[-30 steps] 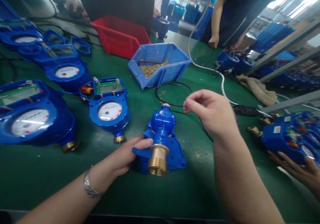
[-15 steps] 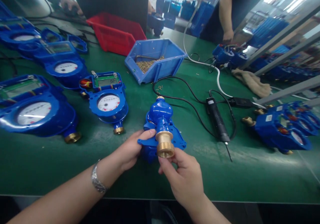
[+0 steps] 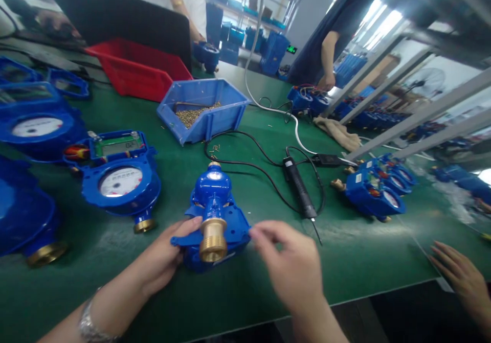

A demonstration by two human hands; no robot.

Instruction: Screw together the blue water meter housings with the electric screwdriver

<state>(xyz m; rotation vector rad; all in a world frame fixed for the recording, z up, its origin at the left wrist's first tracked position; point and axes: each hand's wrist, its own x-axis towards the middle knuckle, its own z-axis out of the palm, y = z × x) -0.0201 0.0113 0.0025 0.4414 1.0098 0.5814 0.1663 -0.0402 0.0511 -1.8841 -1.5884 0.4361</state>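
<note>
A blue water meter (image 3: 215, 189) with a threaded brass end is turned with its back up, at the near middle of the green bench. My left hand (image 3: 164, 256) is closed round its left side, thumb on top of the blue bracket. Off the meter's right corner, my right hand (image 3: 291, 261) has its fingers curled, thumb and index close together; whatever lies between the tips is too small to make out. To the left stands another water meter (image 3: 120, 179), dial up, its display compartment uncovered. A black electric screwdriver (image 3: 299, 187) lies to the right.
Behind the meter are a blue bin (image 3: 215, 123) of small brass screws and a red bin (image 3: 134, 72). More meters (image 3: 372, 192) stand at right, near metal rails. Another person's hand (image 3: 460, 276) rests at the right bench edge. Black cable loops across the bench.
My right hand has left the brass end and moved right, to the meter's corner. The view has swung right, bringing another person's hand in. My left hand keeps its hold.
</note>
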